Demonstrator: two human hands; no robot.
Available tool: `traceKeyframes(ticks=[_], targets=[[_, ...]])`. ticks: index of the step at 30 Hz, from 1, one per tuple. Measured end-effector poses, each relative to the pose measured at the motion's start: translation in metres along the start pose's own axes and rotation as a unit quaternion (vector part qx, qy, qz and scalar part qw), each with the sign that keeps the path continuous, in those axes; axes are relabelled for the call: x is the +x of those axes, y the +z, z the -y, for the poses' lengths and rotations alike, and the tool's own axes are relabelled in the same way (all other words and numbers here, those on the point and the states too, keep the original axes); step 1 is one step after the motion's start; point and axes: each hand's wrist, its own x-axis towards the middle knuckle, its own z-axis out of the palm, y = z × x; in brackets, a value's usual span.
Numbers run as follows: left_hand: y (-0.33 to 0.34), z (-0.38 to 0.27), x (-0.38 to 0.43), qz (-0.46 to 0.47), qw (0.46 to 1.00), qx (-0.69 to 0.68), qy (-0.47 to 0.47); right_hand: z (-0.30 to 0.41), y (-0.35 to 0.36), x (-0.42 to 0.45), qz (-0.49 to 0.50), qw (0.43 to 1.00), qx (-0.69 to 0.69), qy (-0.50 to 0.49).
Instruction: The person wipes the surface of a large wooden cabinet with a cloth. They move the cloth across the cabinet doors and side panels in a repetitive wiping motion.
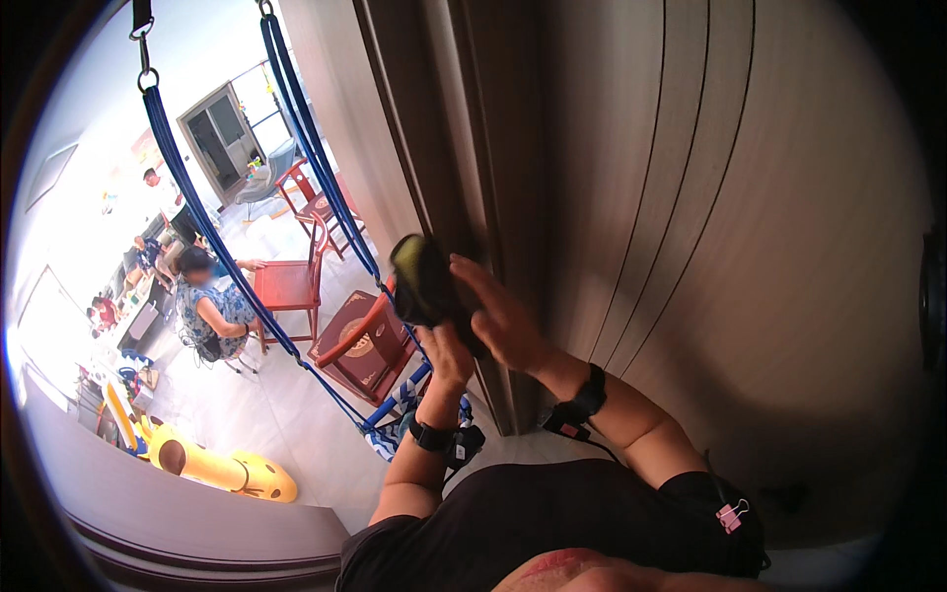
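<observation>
My left hand (448,358) is raised in front of me, its fingers at the lower end of a dark object with a yellow-green face (416,270), perhaps a cloth or pad. That object lies against the dark wooden door frame (473,185) and is blurred. To its right is my right hand (510,325), fingers apart and pointing up along the frame; whether it touches the dark object cannot be told. Both wrists wear black straps with small devices. The brown wooden door panel (688,244) stands to the right.
A child's swing seat (396,418) hangs on blue ropes (177,170) at left. Beyond it are red wooden chairs (370,344), a seated person (214,307) touching one chair, and more people farther back. A yellow giraffe-like toy (222,466) lies on the floor at lower left.
</observation>
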Motion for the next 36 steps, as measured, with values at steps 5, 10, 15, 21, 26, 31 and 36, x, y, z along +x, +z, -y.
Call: traceKeyframes(ticks=[5, 10, 15, 21, 26, 31, 36], targets=[[0.02, -0.039, 0.055, 0.314, 0.932, -0.124, 0.133, 0.014, 0.015, -0.019, -0.122, 0.979, 0.163, -0.021], [0.04, -0.074, 0.1, 0.118, 0.969, -0.096, 0.195, -0.002, -0.024, 0.033, -0.231, 0.962, -0.079, -0.123], [-0.005, -0.036, 0.066, 0.038, 0.992, -0.071, 0.094, -0.025, -0.04, 0.09, -0.199, 0.929, -0.301, -0.081], [-0.083, 0.0, 0.012, 0.064, 0.997, -0.003, -0.034, 0.008, -0.083, 0.192, -0.218, 0.858, -0.422, -0.194], [-0.137, 0.006, -0.03, -0.014, 0.991, -0.024, -0.134, 0.053, -0.103, 0.299, -0.276, 0.813, -0.449, -0.246], [-0.13, 0.016, -0.04, -0.023, 0.987, -0.064, -0.146, 0.066, -0.149, 0.324, -0.301, 0.754, -0.506, -0.292], [-0.153, 0.002, -0.067, -0.062, 0.98, -0.004, -0.19, 0.013, -0.091, 0.262, -0.281, 0.802, -0.46, -0.258]])
